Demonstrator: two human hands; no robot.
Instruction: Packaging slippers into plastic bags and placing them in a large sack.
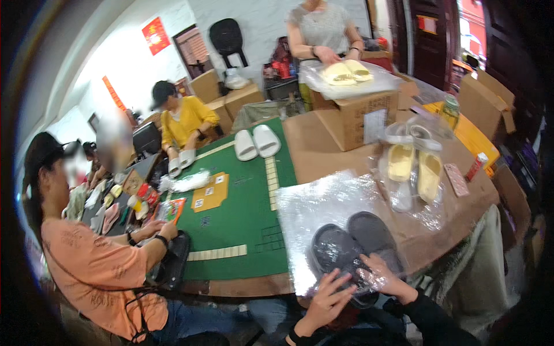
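Two hands (326,301) (382,275); two dark slippers (334,248) beneath

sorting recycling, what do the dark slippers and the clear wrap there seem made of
Dark slippers: perhaps moulded foam or rubber, from their thick, rounded forms; finish hard to judge amid glare.
Clear wrap: likely thin plastic film, glossy, with crinkles and bright reflections.

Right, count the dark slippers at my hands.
2: the left slipper, by your left hand; the right slipper, by your right hand. Anything beneath your hands may be hidden.
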